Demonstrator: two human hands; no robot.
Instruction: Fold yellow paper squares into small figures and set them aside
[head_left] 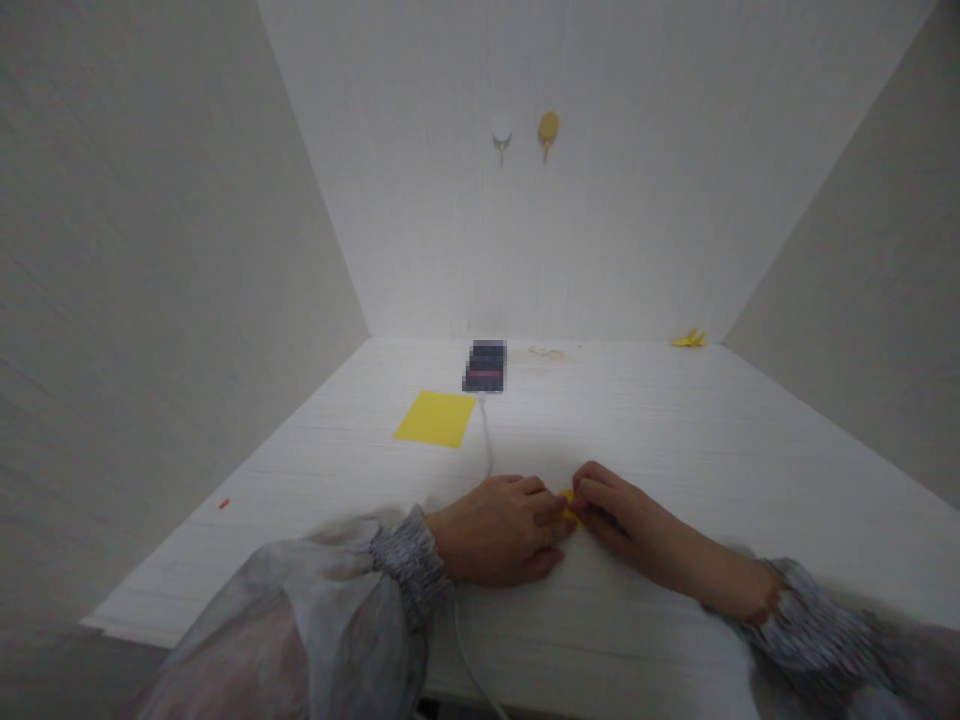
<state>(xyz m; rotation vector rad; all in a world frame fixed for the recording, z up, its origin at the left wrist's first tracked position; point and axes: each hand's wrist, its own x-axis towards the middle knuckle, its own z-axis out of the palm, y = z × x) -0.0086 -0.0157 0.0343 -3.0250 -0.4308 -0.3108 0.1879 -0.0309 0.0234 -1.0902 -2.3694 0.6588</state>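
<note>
My left hand [501, 528] and my right hand [626, 520] meet low over the white table [675, 430], near its front edge. Both have their fingers pinched together on a small yellow piece of paper [570, 508], most of which is hidden between the fingertips. A yellow square sheet of paper [436, 417] lies flat farther back on the left, well apart from both hands.
A dark phone-like device [485, 366] stands near the back wall, its white cable [486, 430] running forward under my left wrist. A small yellow folded shape [688, 340] sits in the back right corner. Two hooks, white [502, 135] and yellow [548, 130], hang on the wall. Side walls enclose the table.
</note>
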